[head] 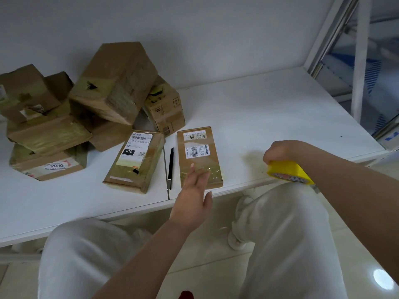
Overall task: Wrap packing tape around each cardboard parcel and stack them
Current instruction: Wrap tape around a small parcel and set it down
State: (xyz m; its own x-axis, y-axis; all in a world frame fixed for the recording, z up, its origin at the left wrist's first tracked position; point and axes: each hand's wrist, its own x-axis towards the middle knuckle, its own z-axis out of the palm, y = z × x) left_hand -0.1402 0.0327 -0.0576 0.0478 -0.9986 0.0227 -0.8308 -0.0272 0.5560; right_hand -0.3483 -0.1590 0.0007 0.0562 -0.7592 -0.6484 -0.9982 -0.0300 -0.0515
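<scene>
At the centre of the frame a flat cardboard parcel (199,156) lies on the white counter (269,117), its near end glossy with tape. The left hand (193,194) hovers at that end, fingers (197,173) straight and relaxed, holding nothing. At right, the right hand (280,152) grips a yellow tape roll (288,171) at the counter's edge. The parcel looks light and stiff, though the taped surface is probably slick; taking it by the long side edges seems safest. A second flat parcel (135,160) and a black pen (170,167) lie left of it; a heap of boxes (86,104) fills the upper left
</scene>
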